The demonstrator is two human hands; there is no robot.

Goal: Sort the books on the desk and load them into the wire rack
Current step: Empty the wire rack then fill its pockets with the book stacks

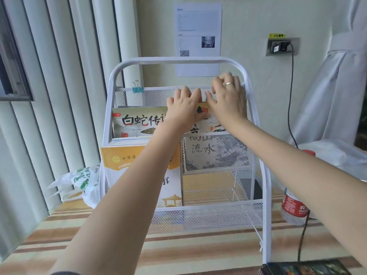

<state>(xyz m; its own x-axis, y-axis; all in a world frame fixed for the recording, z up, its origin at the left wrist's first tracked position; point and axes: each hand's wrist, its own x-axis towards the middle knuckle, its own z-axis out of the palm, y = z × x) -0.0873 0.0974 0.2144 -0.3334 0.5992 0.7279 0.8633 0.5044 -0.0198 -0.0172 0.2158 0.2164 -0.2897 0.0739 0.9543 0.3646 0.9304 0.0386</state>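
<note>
White wire rack on striped worktop; left hand and right hand, fingers spread flat, press a book beneath them into its upper tier.

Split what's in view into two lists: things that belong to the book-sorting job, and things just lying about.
Job: wire rack; white snake book; orange book; book behind mesh; dark books at the desk edge; left hand; right hand.

Lying about: water bottle; plastic bag; binder clip; wall notice.

White wire rack on striped desk, both hands on a book in upper tier
</note>
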